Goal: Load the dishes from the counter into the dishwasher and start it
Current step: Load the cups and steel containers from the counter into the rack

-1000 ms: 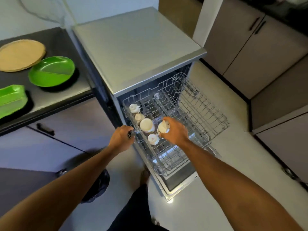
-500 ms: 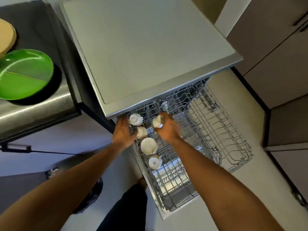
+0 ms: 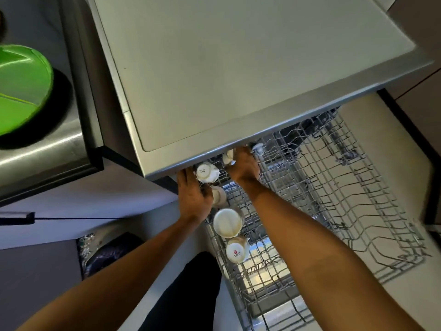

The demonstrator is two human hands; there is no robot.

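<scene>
Left hand [image 3: 194, 199] lies at the left rim of the rack [image 3: 334, 199], back uppermost. Its fingers [image 3: 187, 179] reach forward under the lip of the dishwasher [image 3: 238, 68], tips hidden, so whether they grip the rim cannot be told. Right hand [image 3: 244, 167] is at the rack's rear left, fingers curled closed round a white cup [image 3: 228, 158] (only part of it shows past the knuckles), just under the same lip. The rack stands drawn out of the dishwasher. Along its left side it holds a row of four further white items. The marked cup [image 3: 205, 172] sits base up, just beside the left fingers. The plain cup [image 3: 219, 197] is against the left hand. The wide cup [image 3: 226, 222] comes next, and the logo cup [image 3: 236, 252] sits base up, nearest the person. A green plate [image 3: 21, 89] rests on the surface [image 3: 47, 151] left of the dishwasher, well apart from the rack.
</scene>
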